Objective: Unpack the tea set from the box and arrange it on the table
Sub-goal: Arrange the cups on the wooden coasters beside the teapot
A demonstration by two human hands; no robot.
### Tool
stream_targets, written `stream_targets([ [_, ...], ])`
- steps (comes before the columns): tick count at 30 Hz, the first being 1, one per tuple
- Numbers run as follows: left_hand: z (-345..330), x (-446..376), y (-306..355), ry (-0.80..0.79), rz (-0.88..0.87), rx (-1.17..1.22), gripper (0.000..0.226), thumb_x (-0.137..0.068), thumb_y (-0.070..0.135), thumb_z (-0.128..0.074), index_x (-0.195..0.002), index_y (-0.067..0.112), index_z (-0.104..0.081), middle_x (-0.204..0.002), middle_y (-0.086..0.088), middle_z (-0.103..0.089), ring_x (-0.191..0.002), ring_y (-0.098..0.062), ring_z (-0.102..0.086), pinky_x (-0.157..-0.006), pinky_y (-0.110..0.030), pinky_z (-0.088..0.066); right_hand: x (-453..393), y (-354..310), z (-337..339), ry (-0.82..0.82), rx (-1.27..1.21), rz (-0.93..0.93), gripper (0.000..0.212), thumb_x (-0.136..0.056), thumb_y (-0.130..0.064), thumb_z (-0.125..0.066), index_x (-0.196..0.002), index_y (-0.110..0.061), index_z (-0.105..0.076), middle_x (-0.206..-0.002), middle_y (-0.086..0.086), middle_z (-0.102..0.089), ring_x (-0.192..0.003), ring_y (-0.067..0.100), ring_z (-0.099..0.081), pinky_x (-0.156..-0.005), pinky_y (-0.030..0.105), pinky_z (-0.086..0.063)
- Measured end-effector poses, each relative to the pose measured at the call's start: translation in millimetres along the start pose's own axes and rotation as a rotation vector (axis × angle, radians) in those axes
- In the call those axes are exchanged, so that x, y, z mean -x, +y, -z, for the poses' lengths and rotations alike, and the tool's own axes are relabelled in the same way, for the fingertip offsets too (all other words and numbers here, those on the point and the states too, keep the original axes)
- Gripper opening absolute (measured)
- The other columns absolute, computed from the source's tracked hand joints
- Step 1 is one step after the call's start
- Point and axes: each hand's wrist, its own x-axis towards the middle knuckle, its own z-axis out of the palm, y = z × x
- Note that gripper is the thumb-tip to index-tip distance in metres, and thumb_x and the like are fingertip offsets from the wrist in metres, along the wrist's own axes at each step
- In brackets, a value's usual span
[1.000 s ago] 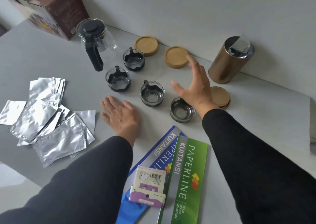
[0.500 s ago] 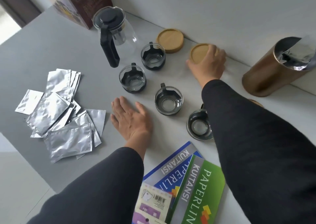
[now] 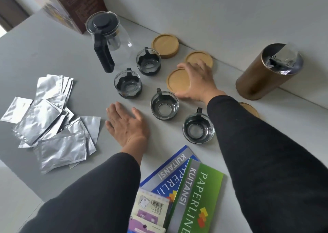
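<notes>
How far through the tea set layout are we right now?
Mostly unpacked: teapot and four cups stand on the table. In hand: the right hand holds a coaster beside the cups; the left hand rests flat. Left: no cup sits on a coaster yet.

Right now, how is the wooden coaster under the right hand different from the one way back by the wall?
The near coaster is partly covered by the right hand, whose fingers curl over its edge; the far coaster is untouched. The near one sits among the cups, nearer the person; the far one lies by the wall. Both are round, tan and rimmed.
</notes>
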Motion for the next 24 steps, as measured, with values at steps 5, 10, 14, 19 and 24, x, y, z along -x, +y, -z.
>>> stream_targets([
  [5,0.1,-0.4,0.4,0.000,0.007,0.001,0.063,-0.096,0.045,-0.023,-0.152,0.019,-0.009,-0.160,0.003,-0.005,-0.148,-0.011,0.002,-0.119,-0.035,0.005,2.7,-1.7,-2.1,-0.132,0.004,-0.017,0.086,-0.067,-0.047,-0.077,-0.139,-0.030,-0.032,-0.148,0.002,-0.037,-0.145,0.031,-0.006,-0.114,0.051,-0.012],
  [10,-1.4,-2.2,-0.4,0.000,0.006,0.006,0.065,-0.095,0.045,-0.024,-0.152,0.018,-0.009,-0.160,0.002,-0.006,-0.148,-0.012,0.002,-0.120,-0.036,0.003,11.2,-2.6,10.3,-0.162,-0.086,-0.056,0.087,-0.074,-0.047,-0.073,-0.145,-0.029,-0.026,-0.153,-0.002,-0.032,-0.146,0.028,-0.004,-0.116,0.050,-0.013],
  [14,-1.0,-3.7,-1.9,-0.024,-0.008,0.024,0.066,-0.095,0.045,-0.024,-0.152,0.017,-0.009,-0.160,0.000,-0.006,-0.148,-0.014,0.001,-0.120,-0.038,0.002,47.0,-8.3,17.4,0.113,-0.330,-0.204,0.069,-0.082,-0.042,-0.066,-0.141,-0.021,-0.036,-0.145,0.003,-0.040,-0.137,0.023,-0.030,-0.110,0.036,-0.029],
  [19,2.7,-3.1,-4.0,-0.063,-0.043,0.028,0.066,-0.096,0.045,-0.021,-0.152,0.016,-0.005,-0.160,-0.002,-0.003,-0.148,-0.016,0.003,-0.119,-0.040,0.003,109.9,-29.3,11.4,0.381,-0.433,-0.260,0.076,-0.076,-0.044,-0.072,-0.138,-0.015,-0.039,-0.135,0.006,-0.049,-0.127,0.021,-0.043,-0.101,0.027,-0.034],
  [24,4.0,-2.3,-8.4,-0.079,-0.087,0.070,0.064,-0.096,0.042,-0.021,-0.152,0.015,-0.005,-0.160,-0.005,-0.002,-0.148,-0.019,0.004,-0.119,-0.041,0.004,164.9,-54.4,-16.0,0.502,-0.542,-0.343,0.104,-0.063,-0.041,-0.084,-0.146,-0.022,-0.024,-0.141,0.007,-0.040,-0.131,0.017,-0.037,-0.096,0.009,-0.026],
])
